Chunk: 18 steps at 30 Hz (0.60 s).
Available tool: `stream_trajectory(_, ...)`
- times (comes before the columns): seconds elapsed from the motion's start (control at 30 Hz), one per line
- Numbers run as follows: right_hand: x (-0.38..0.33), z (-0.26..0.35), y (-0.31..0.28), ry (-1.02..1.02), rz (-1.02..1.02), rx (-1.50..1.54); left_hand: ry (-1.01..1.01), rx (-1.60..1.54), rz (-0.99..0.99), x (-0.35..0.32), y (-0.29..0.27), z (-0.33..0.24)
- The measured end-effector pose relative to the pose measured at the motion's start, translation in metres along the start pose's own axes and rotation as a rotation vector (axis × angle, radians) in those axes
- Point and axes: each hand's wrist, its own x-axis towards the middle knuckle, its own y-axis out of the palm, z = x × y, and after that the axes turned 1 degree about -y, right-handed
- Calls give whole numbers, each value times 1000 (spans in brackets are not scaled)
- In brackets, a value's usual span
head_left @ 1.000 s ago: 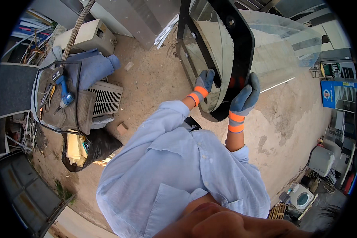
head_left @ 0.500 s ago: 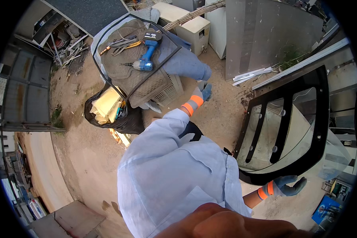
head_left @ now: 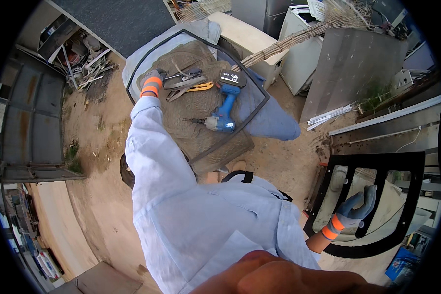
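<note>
My left hand (head_left: 153, 80), in a grey-blue glove with an orange cuff band, has its fingers curled over the handle end of a long thin hand tool (head_left: 173, 76). Its grip is partly hidden. Beside it on the dark rubber mat (head_left: 193, 110) lie grey strap-like pieces (head_left: 183, 84) and a yellow-handled cutter (head_left: 201, 86). A blue cordless drill (head_left: 224, 110) with a bit in its chuck lies to their right. My right hand (head_left: 358, 206), gloved alike, is empty, fingers apart and bent, in front of a black-bordered glass panel (head_left: 377, 249).
A black rubber seal loop (head_left: 252, 115) lies around the mat. A bundle of sticks (head_left: 279, 45) leans over a cream appliance (head_left: 247, 36). Grey metal sheet (head_left: 350, 68) stands at the far right, with white strips (head_left: 330, 116) at its foot. A dark bag (head_left: 126, 171) shows beside my left sleeve.
My left hand has reached forward and left to the tools on the mat. The right hand has risen in front of the glass panel. My view has shifted closer to the mat.
</note>
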Motion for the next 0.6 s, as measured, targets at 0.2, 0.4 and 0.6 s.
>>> stream_trajectory(0.2, 9, 46, 21, 61, 172, 73, 76, -6, 228, 58, 52, 72)
stream_trajectory(0.4, 20, 71, 34, 33, 264, 50, 168, 77, 175, 49, 56, 82)
stream_trajectory(0.6, 20, 91, 56, 41, 369, 180, 254, 50, -28, 35, 43, 75)
